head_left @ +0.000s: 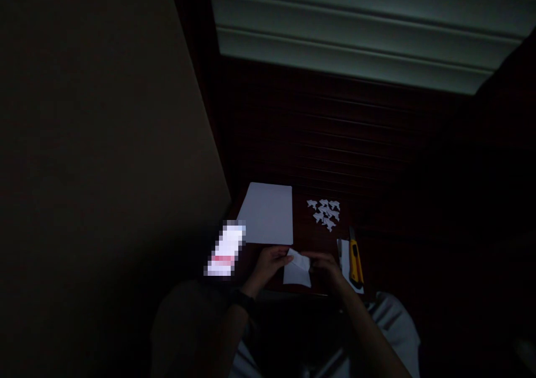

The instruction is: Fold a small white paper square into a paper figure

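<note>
Small sheet (297,277): light, creasable, best held by its edges

Through the head view I have it between both hands, over the near edge of the dark bench (302,228); I cannot tell whether its lower end touches the surface. My left hand (273,258) has its grip closed on the upper left corner, thumb on top. My right hand (329,263) has its grip drawn nearly closed at the upper right edge; the dimness hides how firmly it pinches.

I judge this to be plain paper: almost weightless, soft across its open lower end, stiffer at the top, where a flap seems folded over. It should slide little under dry fingertips, but would crease wherever I squeeze and could tear along a fold. I would take it by the corners with thumb and one finger, pressing flat, and keep off the loose middle.

The folded white pieces (326,213) beyond it look just as crushable, and the yellow cutter (355,263) lies near my right hand, so that elbow wants care.
</note>
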`<move>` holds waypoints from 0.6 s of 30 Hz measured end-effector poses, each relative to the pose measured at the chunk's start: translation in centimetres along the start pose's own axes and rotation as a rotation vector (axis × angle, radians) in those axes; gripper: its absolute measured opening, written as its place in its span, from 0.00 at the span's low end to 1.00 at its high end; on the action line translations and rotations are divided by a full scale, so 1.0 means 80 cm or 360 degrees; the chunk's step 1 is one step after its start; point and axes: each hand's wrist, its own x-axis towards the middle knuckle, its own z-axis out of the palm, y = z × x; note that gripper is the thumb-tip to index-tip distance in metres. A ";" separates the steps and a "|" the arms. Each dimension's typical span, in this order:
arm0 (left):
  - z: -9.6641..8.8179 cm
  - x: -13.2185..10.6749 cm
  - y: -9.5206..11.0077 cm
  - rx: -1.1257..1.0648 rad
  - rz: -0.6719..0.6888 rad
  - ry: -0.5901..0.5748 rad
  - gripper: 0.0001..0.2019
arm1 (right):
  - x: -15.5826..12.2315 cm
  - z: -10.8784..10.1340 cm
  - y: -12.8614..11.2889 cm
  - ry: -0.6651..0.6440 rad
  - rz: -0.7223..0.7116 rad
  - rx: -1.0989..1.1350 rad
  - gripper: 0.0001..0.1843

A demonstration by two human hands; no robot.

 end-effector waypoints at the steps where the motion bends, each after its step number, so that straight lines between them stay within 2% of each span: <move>1: 0.000 0.000 0.000 -0.0001 0.0002 -0.0014 0.21 | 0.000 0.002 -0.003 -0.0014 -0.0024 0.0015 0.23; 4: -0.001 -0.002 0.002 0.0015 0.0009 -0.0077 0.20 | 0.002 0.009 -0.004 -0.0083 -0.0182 -0.0082 0.27; 7: -0.003 -0.002 0.001 0.0059 -0.0003 -0.0125 0.18 | 0.005 0.014 0.004 -0.0082 -0.0286 -0.0310 0.22; 10: -0.005 -0.001 -0.003 0.0095 0.0007 -0.0159 0.16 | 0.006 0.012 0.013 -0.0039 -0.0277 -0.0432 0.19; 14: -0.005 0.002 -0.009 0.0150 0.0030 -0.0137 0.16 | 0.009 0.009 0.021 -0.0001 -0.0258 -0.0384 0.18; 18: -0.002 0.004 -0.009 0.0224 0.0071 -0.0108 0.16 | 0.012 0.010 0.030 0.0208 -0.0253 -0.0323 0.18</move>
